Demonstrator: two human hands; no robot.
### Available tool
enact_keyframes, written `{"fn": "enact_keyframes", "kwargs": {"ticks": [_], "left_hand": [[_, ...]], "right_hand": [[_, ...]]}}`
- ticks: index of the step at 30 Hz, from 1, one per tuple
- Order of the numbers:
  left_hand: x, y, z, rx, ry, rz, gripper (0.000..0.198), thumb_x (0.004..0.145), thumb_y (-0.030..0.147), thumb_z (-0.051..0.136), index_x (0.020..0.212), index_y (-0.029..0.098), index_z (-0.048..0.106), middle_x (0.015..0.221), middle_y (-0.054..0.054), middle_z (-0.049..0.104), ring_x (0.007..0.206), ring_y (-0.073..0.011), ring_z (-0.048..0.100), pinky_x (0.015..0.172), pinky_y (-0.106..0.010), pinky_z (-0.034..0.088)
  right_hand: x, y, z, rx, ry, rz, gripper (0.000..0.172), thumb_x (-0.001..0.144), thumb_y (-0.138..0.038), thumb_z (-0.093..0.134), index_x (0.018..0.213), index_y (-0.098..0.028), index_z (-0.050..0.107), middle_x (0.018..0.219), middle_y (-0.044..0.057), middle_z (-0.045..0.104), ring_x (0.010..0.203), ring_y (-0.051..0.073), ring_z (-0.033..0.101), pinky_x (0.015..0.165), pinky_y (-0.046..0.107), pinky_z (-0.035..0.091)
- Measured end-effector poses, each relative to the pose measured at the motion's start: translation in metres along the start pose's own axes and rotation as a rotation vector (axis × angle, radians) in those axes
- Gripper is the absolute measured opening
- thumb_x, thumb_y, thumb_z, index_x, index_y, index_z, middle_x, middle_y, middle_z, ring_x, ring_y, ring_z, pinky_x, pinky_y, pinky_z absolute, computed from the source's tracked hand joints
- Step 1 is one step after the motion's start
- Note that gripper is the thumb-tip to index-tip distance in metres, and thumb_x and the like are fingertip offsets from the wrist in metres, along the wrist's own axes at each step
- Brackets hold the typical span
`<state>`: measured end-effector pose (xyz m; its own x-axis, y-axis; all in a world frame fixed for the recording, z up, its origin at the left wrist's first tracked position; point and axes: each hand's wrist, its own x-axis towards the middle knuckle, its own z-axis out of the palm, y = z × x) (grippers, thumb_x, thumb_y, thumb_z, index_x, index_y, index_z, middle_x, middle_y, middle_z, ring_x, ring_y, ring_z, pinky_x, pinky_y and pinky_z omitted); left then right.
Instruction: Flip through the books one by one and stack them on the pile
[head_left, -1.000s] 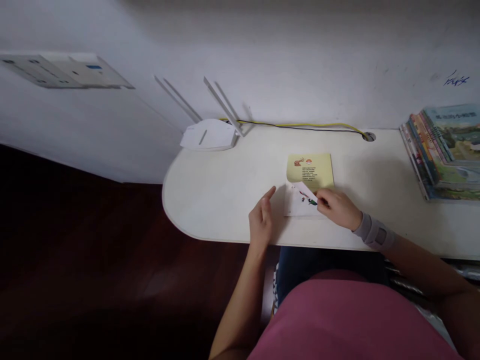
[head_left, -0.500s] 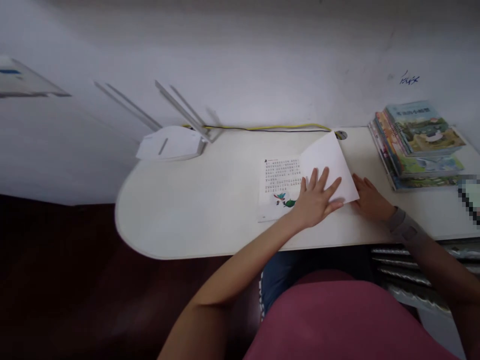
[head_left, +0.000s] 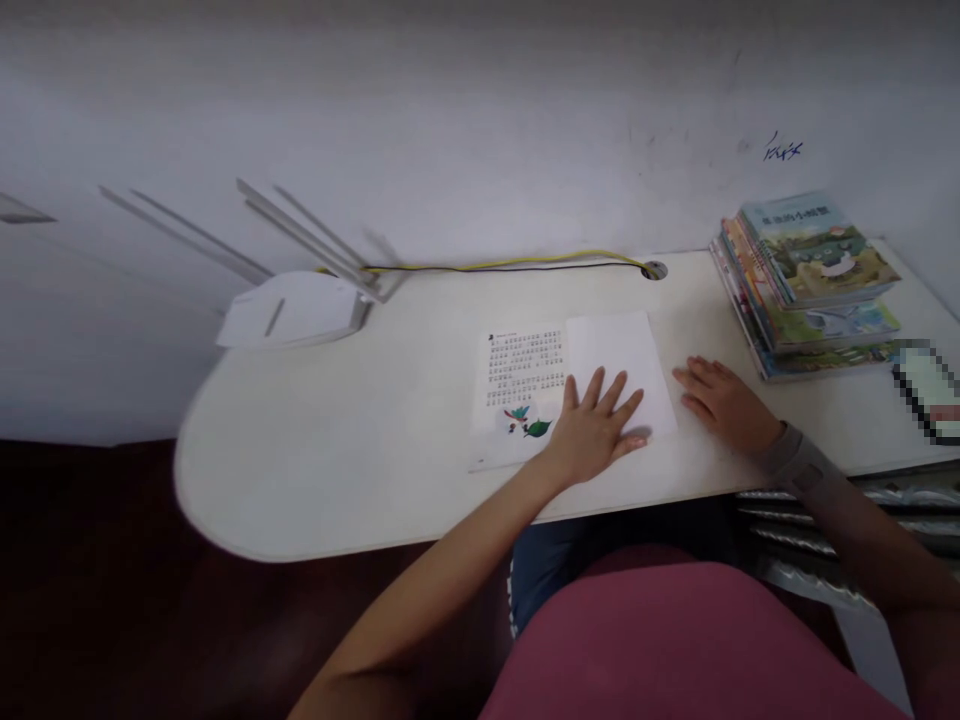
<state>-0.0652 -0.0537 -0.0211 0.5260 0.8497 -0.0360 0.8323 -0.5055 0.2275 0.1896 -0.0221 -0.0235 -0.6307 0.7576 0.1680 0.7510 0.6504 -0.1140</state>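
Observation:
An open book point(head_left: 525, 370) lies on the white desk point(head_left: 322, 440). Its left page carries printed text and a small picture of a green leaf and a colourful insect; the right page point(head_left: 611, 345) is blank white. My left hand point(head_left: 596, 430) rests on the lower part of that blank page, fingers spread. Just right of the book, my right hand point(head_left: 724, 400) lies on the desk, palm down with its fingers loosely apart and holding nothing. A grey band point(head_left: 799, 465) circles my right wrist.
A stack of picture books point(head_left: 814, 280) stands at the right, with a pixelated phone-like object point(head_left: 930, 390) in front. A white router point(head_left: 292, 310) with long antennas sits at the left. Yellow and black cables point(head_left: 495, 265) run along the wall into a round desk hole point(head_left: 655, 270).
The blank right page, raised and slanted before, now lies flat under my left hand. My right hand has come away from the page's edge. The whole view has shifted somewhat.

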Motion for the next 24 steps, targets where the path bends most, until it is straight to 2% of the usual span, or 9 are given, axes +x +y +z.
{"fn": "enact_keyframes", "kwargs": {"ticks": [3, 7, 11, 17, 24], "left_hand": [[-0.005, -0.002, 0.000, 0.005, 0.009, 0.009, 0.063, 0.090, 0.060, 0.045, 0.146, 0.033, 0.035, 0.157, -0.007, 0.026, 0.145, -0.0408, 0.013, 0.110, -0.072, 0.009], [-0.006, -0.001, -0.001, 0.050, -0.016, 0.020, 0.065, 0.091, 0.061, 0.042, 0.147, 0.029, 0.035, 0.157, -0.010, 0.025, 0.144, -0.0421, 0.013, 0.109, -0.072, 0.011], [-0.005, 0.001, 0.001, 0.105, -0.012, 0.028, 0.070, 0.090, 0.066, 0.036, 0.147, 0.024, 0.035, 0.156, -0.014, 0.026, 0.144, -0.0414, 0.015, 0.109, -0.070, 0.014], [-0.004, 0.005, 0.004, 0.156, 0.023, 0.046, 0.073, 0.090, 0.067, 0.033, 0.147, 0.022, 0.035, 0.155, -0.017, 0.028, 0.144, -0.0414, 0.017, 0.109, -0.068, 0.018], [0.005, 0.018, 0.005, 0.167, 0.008, 0.015, 0.079, 0.088, 0.070, 0.034, 0.148, 0.018, 0.033, 0.155, -0.020, 0.026, 0.142, -0.0445, 0.018, 0.108, -0.070, 0.018]], "right_hand": [[-0.006, -0.016, -0.001, -0.048, -0.021, -0.021, 0.046, 0.096, -0.036, 0.046, 0.133, -0.011, 0.053, 0.141, 0.027, 0.046, 0.134, 0.033, 0.042, 0.106, 0.052, 0.037], [-0.015, -0.029, 0.004, -0.071, -0.039, -0.012, 0.065, 0.088, -0.051, 0.055, 0.136, -0.007, 0.049, 0.144, 0.032, 0.038, 0.138, 0.038, 0.035, 0.106, 0.055, 0.035], [-0.019, -0.027, 0.009, -0.057, -0.053, -0.023, 0.074, 0.089, -0.057, 0.047, 0.139, -0.003, 0.044, 0.146, 0.032, 0.035, 0.140, 0.038, 0.029, 0.108, 0.055, 0.034], [-0.020, -0.021, 0.010, -0.008, -0.056, -0.019, 0.076, 0.094, -0.058, 0.034, 0.139, 0.002, 0.041, 0.148, 0.030, 0.034, 0.142, 0.035, 0.026, 0.112, 0.051, 0.030], [-0.021, -0.016, 0.010, 0.050, -0.089, -0.020, 0.076, 0.096, -0.057, 0.023, 0.142, 0.002, 0.034, 0.150, 0.028, 0.032, 0.144, 0.032, 0.023, 0.114, 0.051, 0.028]]}}
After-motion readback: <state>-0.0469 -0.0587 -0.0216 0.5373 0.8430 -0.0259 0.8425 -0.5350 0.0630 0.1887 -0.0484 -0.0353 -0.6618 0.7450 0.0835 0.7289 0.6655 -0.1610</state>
